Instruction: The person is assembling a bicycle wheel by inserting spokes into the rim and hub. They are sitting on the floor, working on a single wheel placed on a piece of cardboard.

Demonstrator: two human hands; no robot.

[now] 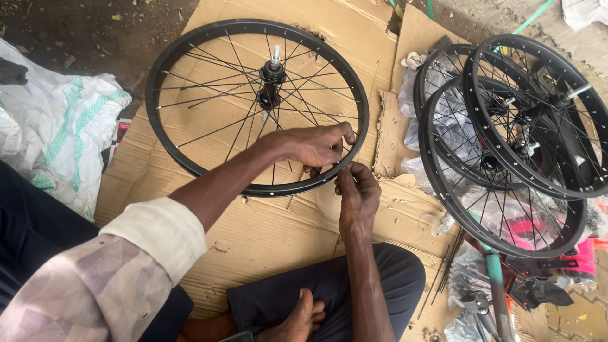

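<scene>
A person is sitting on flattened cardboard (266, 234) laid over bare ground, working at a black spoked bicycle wheel (256, 106) that is lying flat on the sheet directly ahead of them. The left hand (316, 144) is reaching across the near right part of the rim, fingers curled over it and gripping the rim where the spokes meet it. The right hand (356, 190) is coming up from below, just beside the left, its fingertips pressed together in a pinch at the same spot on the rim; whatever small piece they are pinching is too small to make out. The wheel's hub (272, 76) is standing up at the centre, its axle pointing toward the camera. To the right, three more black wheels (506, 145) are lying stacked and overlapping on clear plastic bags (443, 107). A few loose spokes (443, 266) are resting on the cardboard near that stack. A white and green woven sack (63, 133) is lying at the left edge. The person's bare foot (297, 320) is tucked in below the hands.
</scene>
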